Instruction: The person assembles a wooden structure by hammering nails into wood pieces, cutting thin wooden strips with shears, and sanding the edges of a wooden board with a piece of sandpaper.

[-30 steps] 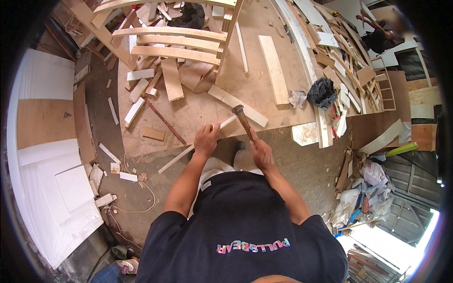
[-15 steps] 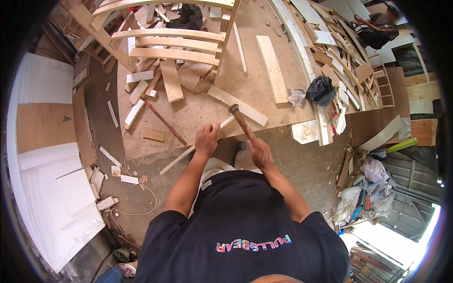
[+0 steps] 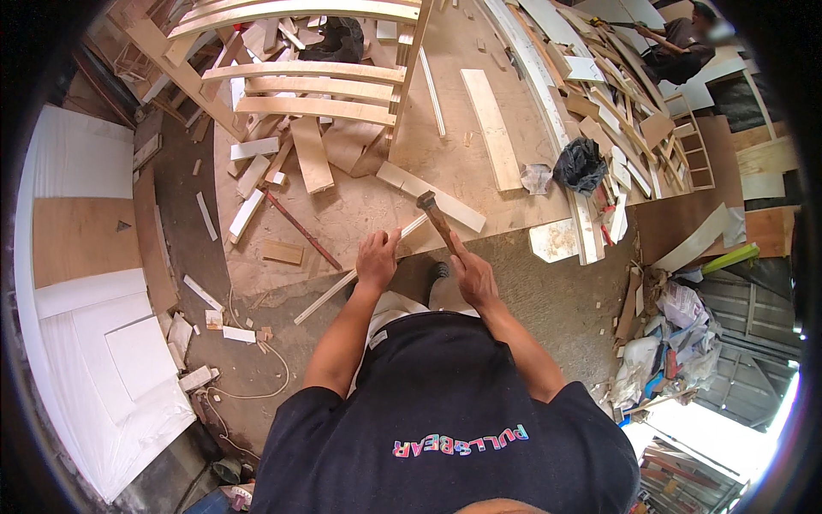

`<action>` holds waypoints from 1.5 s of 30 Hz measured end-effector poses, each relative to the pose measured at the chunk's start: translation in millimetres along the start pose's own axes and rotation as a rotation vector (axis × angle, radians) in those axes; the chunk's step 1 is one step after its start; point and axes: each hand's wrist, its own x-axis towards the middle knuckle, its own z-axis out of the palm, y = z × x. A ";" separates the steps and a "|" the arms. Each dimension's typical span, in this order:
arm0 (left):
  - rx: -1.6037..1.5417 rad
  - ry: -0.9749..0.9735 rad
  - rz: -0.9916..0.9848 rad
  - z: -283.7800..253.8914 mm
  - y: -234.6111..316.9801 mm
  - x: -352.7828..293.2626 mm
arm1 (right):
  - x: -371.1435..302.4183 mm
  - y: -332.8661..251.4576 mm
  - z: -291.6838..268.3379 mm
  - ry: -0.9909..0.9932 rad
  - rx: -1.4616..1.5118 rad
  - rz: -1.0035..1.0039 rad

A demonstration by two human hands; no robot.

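Note:
My left hand is closed around a thin, pale wooden strip. The strip slants from below the table's edge up to the hammer's head, with its middle hidden by the hand. In my right hand is a hammer, gripped by its wooden handle. Its worn metal head points away from me, just over the strip's far end. Behind the head a flat pale board lies on the plywood worktop.
A slatted wooden frame stands at the far left among offcuts. Left of my hand lies a reddish bar. A black plastic bag sits at right, near piled wood strips. Another person is at the far right. A cord trails over the floor.
The whole view has shifted very slightly. Both hands keep their hold on the strip and the hammer, in nearly the same places.

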 end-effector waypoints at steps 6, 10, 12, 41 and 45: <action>0.003 -0.005 0.008 3.0 -2.7 0.3 | 1.1 2.7 1.1 -0.014 -0.017 0.001; -0.006 0.004 0.004 0.5 -0.3 0.0 | -0.2 2.0 1.5 -0.025 -0.015 0.018; -0.001 0.000 0.006 0.6 -0.4 0.8 | -0.3 3.9 4.8 -0.023 -0.015 0.014; -0.027 -0.011 0.011 -2.7 -0.6 3.1 | 1.2 3.3 2.4 0.011 -0.045 0.007; -0.017 0.003 0.015 -2.7 -2.1 1.6 | 6.4 -7.1 2.7 0.026 0.015 0.013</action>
